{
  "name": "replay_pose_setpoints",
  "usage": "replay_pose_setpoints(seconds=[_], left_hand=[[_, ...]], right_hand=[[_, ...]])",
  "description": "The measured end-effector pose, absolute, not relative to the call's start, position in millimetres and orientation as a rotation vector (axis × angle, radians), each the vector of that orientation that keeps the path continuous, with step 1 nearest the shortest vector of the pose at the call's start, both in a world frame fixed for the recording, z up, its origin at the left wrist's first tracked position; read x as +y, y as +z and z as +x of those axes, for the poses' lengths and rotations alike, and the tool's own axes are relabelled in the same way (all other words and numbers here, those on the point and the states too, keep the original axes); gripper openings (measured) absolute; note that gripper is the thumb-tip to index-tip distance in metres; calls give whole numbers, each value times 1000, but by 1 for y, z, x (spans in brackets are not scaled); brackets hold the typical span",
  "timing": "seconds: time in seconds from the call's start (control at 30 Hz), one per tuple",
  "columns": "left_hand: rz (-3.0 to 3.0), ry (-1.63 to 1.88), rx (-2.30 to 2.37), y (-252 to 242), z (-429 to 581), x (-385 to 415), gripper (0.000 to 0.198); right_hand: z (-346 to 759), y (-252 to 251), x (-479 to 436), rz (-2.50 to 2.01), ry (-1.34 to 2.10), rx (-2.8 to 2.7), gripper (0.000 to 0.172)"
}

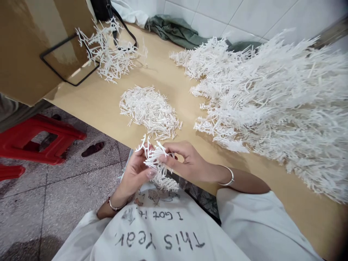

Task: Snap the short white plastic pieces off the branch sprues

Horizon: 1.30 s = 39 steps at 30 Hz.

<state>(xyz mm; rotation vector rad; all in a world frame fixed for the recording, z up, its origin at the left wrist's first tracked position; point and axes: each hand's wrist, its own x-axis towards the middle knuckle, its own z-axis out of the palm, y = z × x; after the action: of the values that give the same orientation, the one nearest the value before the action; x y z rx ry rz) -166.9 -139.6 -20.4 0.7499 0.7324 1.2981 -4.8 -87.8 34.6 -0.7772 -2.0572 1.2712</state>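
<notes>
In front of my shirt, at the table's near edge, my left hand [138, 170] grips a bunch of thin white branching sprigs [156, 156], with the thumb across it. My right hand [187, 159] pinches the same bunch from the other side between thumb and fingers. Forked tips stick up from the top, and a denser bundle hangs below. Just beyond my hands lies a low heap of short white pieces [149, 110] on the table [168, 76]. Whether the right fingers hold a separate small piece is hidden.
A big pile of white sprigs [272, 94] covers the table's right side. Bare branched stems [111, 54] lie at back left, beside a black wire frame [58, 81] and a cardboard box [35, 43]. Dark green cloth [176, 30] runs along the wall. A red stool [43, 134] stands left.
</notes>
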Motion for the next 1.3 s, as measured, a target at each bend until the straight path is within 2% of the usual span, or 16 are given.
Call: replay_pose_setpoints(seconds=[0.07,0.17,0.3,0.43,0.57,0.67,0.8,0.9,1.0,1.1,1.3], left_hand=[[851,1307,772,-26,-169,-140,40],[902,1353,834,-33,-171,-140,27],[835,1415,891,-34,-171,-138,18],[745,1462,935,-24,-166,-133,10],[686,1460,1010,-21,-164,-129,17],[745,1406,987,-25,-165,-129,15],[838,1320,919,-27,-165,-131,15],[912,1230,919,-23,-165,-132,16],[969,1140,924,-20,-166,-131,20],[971,1102,889,-22,-167,-129,28],[982,1116,853,-26,-170,-129,35]], right_hand=[[-5,34,-87,-769,1420,-1979,32],[-6,33,-85,-755,1577,-1911,34],[-5,30,-84,-723,1544,-2024,32],[-4,28,-83,-742,1103,-2259,25],[1,33,-77,-715,563,-2358,45],[6,39,-71,-577,222,-2474,40],[8,39,-66,-500,-72,-2606,30],[6,35,-63,-434,-191,-2705,36],[4,30,-61,-382,-178,-2761,43],[4,26,-59,-349,11,-2762,44],[3,20,-58,-324,254,-2710,35]])
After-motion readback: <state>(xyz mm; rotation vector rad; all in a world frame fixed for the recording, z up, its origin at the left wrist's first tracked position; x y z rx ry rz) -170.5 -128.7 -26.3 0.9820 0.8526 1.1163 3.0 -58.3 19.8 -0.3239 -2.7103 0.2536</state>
